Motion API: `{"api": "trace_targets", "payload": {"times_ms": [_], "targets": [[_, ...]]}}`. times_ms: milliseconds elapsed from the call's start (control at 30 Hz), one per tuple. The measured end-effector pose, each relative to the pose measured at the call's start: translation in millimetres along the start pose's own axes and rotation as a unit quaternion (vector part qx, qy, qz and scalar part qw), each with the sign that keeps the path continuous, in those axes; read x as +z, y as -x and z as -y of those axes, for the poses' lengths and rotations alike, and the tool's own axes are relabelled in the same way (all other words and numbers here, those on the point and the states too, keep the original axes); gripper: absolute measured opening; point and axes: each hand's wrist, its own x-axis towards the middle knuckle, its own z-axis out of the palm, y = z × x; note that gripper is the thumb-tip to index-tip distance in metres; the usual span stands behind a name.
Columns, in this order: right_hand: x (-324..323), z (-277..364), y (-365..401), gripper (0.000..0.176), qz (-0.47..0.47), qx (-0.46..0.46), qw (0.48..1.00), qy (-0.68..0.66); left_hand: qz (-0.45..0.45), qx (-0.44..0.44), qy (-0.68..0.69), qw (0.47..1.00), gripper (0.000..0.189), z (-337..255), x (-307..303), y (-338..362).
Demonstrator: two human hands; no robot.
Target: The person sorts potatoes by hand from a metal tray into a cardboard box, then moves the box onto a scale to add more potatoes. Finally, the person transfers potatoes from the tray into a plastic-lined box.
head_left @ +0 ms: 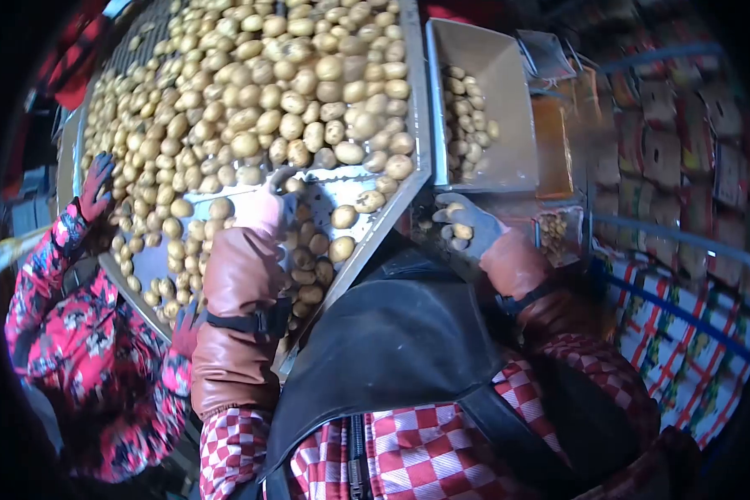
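Note:
My left hand [265,207], in a pale glove with dark fingertips, reaches over the sorting table [375,237] among loose potatoes [246,143]. Its fingers are bent but apart, and I see nothing gripped in them. Potatoes lie close around it. Off the table's right edge, my right hand [475,227] wears a grey glove and is closed around a small potato [461,231]. It hovers just below a cardboard box [492,125] partly filled with potatoes [468,117].
At left, a co-worker in a floral sleeve [46,262] has one gloved hand [97,185] at the potatoes and another [187,325] by the table's lower edge. An open box [558,233] with small potatoes sits right of my right hand. Stacked cartons [662,158] line the right.

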Motion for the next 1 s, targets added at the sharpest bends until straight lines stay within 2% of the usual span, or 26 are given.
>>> {"api": "trace_targets", "payload": {"times_ms": [67,133,167,233,267,300,333,367,400,467,533,600,633,667,700,733,767,800,833,867,933,1000], "targets": [[-48.6,-9.3,18.5,0.045,-0.039,-0.019,0.998,-0.036,0.077,0.017,-0.012,0.997,0.047,-74.8,29.7,17.6],[-83.9,-6.4,38.2,0.041,-0.072,-0.019,0.996,-0.04,0.203,-0.006,0.192,0.96,0.053,-130.3,62.4,20.9],[-101.7,-2.0,49.5,0.04,-0.089,-0.03,0.995,-0.043,0.164,0.212,0.1,0.958,0.056,-126.3,83.5,-1.9],[-139.6,3.2,71.7,0.038,-0.138,-0.07,0.985,-0.076,0.088,0.305,0.052,0.947,0.061,-155.5,104.6,2.7],[-158.1,4.6,88.2,0.037,-0.161,-0.094,0.978,-0.096,0.063,0.187,0.1,0.975,0.064,-185.5,99.9,27.3],[-178.8,5.8,100.9,0.036,-0.182,-0.119,0.968,-0.122,0.108,0.156,0.165,0.968,0.063,-170.1,106.9,11.5],[-196.1,5.6,114.7,0.036,-0.2,-0.147,0.958,-0.146,0.103,0.155,0.167,0.968,0.063,-165.6,101.4,20.2],[-210.6,2.2,131.4,0.036,-0.218,-0.172,0.945,-0.173,0.136,0.112,0.134,0.975,0.061,-158.0,93.3,36.7],[-223.9,-2.8,145.8,0.035,-0.233,-0.194,0.933,-0.193,0.094,0.136,0.032,0.986,0.059,-131.7,85.8,37.2],[-242.5,-3.4,152.5,0.035,-0.24,-0.197,0.93,-0.199,0.001,0.159,-0.181,0.971,0.054,-78.5,71.6,42.8],[-242.2,8.0,134.8,0.035,-0.223,-0.161,0.944,-0.18,-0.062,0.138,-0.138,0.979,0.041,-47.1,58.5,81.2],[-218.2,28.1,90.9,0.036,-0.205,-0.093,0.965,-0.132,-0.152,0.267,-0.184,0.934,0.041,8.9,48.9,87.1],[-201.4,37.0,62.5,0.037,-0.197,-0.052,0.975,-0.087,-0.221,0.298,-0.256,0.893,0.047,33.5,51.2,95.2],[-178.1,45.4,40.4,0.038,-0.187,-0.016,0.981,-0.038,-0.231,0.26,-0.341,0.873,0.05,45.2,52.0,110.3],[-125.7,56.2,9.8,0.035,-0.223,0.02,0.973,0.057,-0.235,0.234,-0.367,0.869,0.052,67.6,48.1,125.1],[-101.7,60.2,-18.3,0.036,-0.131,-0.02,0.975,0.181,-0.234,0.211,-0.391,0.865,0.054,93.5,46.4,138.7],[-40.1,69.8,-25.6,0.037,-0.153,0.004,0.952,0.263,-0.257,0.182,-0.379,0.87,0.056,111.5,44.2,151.0],[-19.2,75.4,-44.8,0.038,-0.056,-0.01,0.952,0.3,-0.295,0.128,-0.37,0.872,0.052,124.7,44.0,163.1],[0.4,78.7,-61.0,0.039,0.04,-0.023,0.942,0.331,-0.335,0.077,-0.341,0.875,0.049,129.9,47.9,176.6],[43.7,79.7,-65.1,0.038,-0.027,0.035,0.962,0.27,-0.37,0.024,-0.307,0.876,0.045,133.4,57.1,189.7],[95.7,80.6,-80.1,0.037,0.061,0.078,0.928,0.359,-0.419,-0.029,-0.242,0.875,0.042,150.8,64.7,198.0],[130.6,82.5,-97.2,0.045,0.105,0.171,0.883,0.424,-0.417,-0.103,-0.122,0.895,0.038,156.6,66.9,220.0]]}}
